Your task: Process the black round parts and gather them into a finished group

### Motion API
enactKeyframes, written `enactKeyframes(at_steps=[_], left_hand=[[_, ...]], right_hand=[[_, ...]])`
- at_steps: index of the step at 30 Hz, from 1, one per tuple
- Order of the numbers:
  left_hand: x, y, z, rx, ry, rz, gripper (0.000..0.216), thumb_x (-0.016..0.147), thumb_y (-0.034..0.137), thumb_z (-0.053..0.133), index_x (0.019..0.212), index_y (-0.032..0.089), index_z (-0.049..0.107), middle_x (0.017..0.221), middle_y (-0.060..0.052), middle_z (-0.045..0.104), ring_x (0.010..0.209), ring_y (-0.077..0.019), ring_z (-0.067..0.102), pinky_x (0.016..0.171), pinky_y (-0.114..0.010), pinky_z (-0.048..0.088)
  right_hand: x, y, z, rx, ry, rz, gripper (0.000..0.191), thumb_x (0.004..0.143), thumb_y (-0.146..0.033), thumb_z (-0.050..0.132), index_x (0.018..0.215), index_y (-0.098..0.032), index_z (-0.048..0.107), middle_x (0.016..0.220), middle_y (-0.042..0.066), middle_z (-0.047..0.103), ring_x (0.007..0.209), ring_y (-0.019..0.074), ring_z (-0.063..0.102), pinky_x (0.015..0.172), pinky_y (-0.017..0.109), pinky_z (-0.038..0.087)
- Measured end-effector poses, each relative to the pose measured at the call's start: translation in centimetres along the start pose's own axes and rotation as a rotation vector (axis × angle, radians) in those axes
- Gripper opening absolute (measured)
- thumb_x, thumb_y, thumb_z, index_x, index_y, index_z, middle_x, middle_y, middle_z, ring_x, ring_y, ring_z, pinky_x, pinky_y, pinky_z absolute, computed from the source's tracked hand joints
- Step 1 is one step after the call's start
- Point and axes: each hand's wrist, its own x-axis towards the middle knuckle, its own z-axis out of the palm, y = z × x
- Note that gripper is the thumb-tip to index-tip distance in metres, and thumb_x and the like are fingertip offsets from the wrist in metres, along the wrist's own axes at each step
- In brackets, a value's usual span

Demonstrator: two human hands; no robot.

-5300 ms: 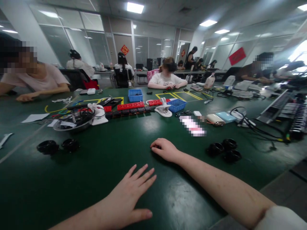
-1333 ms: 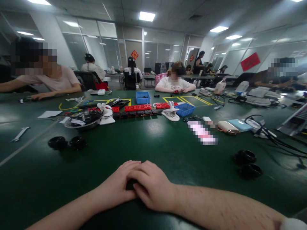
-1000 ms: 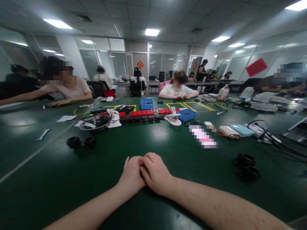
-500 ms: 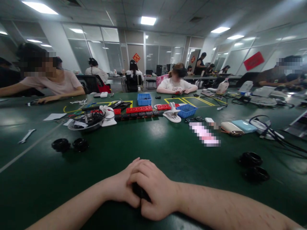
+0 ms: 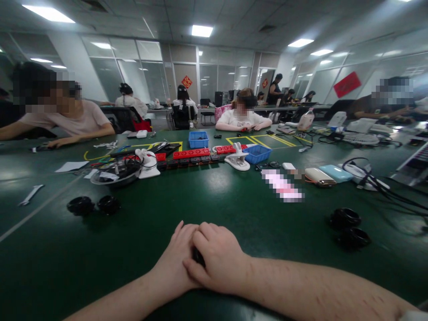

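Observation:
In the head view my left hand and my right hand are closed together over a black part, low in the middle above the green table. Only a small dark piece of it shows between the hands; the fingers cover the rest. My right fingers lie over the left hand, with the right thumb across the front. Two black ring-shaped parts sit on the table to the left. Another pair of black ring-shaped parts stands to the right.
A wrench lies at far left, near a bowl of cables. Red power strips, a white clip stand and blue bins line the middle. Power banks and black cables are at right. Several people sit around.
My right thumb has lifted and now lies across the left hand's side. Both hands have turned slightly around the black part, covering more of it. The view has shifted a little right.

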Motion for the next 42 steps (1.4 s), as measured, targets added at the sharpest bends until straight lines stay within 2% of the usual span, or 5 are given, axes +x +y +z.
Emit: enactKeyframes(at_steps=[4,9,15,31,42], left_hand=[[0.6,0.1,-0.9,-0.047,0.019,-0.019,0.039,0.062,0.031,0.068,0.098,0.021,0.056,0.104,-0.006,0.056,0.102,-0.0292,0.051,0.104,-0.053,0.023],[1.3,-1.4,-3.0,-0.151,-0.123,0.093,0.059,0.055,0.017,0.07,0.112,0.019,0.052,0.115,-0.007,0.05,0.11,-0.0265,0.046,0.099,-0.039,0.035],[1.0,-2.5,-4.1,-0.104,-0.348,0.143,0.063,0.06,0.027,0.074,0.119,0.031,0.052,0.135,-0.002,0.04,0.128,-0.0318,0.027,0.107,-0.054,0.008],[0.6,-2.6,-2.3,-0.031,-0.254,0.15,0.084,0.06,0.045,0.072,0.133,0.024,0.036,0.137,-0.008,0.041,0.128,-0.0322,0.028,0.108,-0.054,0.006],[1.1,-0.8,-2.5,0.019,-0.082,0.027,0.031,0.063,0.025,0.066,0.093,0.021,0.058,0.099,-0.004,0.059,0.099,-0.0257,0.053,0.104,-0.05,0.024]], right_hand=[[0.3,0.9,0.4,0.066,0.031,-0.025,0.019,0.075,-0.031,0.055,0.08,-0.013,0.056,0.082,0.008,0.055,0.073,0.0192,0.05,0.063,0.032,0.043],[0.5,1.6,0.6,0.215,0.077,-0.151,0.024,0.071,-0.026,0.057,0.092,-0.014,0.055,0.095,0.008,0.058,0.086,0.0183,0.052,0.075,0.031,0.046],[0.2,1.1,0.3,0.443,0.076,-0.402,0.03,0.063,-0.016,0.041,0.091,-0.016,0.051,0.093,0.008,0.057,0.091,0.0173,0.053,0.084,0.031,0.045],[0.1,0.8,0.8,0.225,-0.016,-0.352,0.014,0.074,-0.025,0.054,0.084,-0.016,0.055,0.087,0.005,0.056,0.084,0.0165,0.05,0.083,0.031,0.043],[-0.1,1.0,1.1,0.283,0.049,-0.201,0.018,0.079,-0.018,0.049,0.096,-0.016,0.055,0.1,0.008,0.057,0.092,0.019,0.049,0.082,0.034,0.042]])
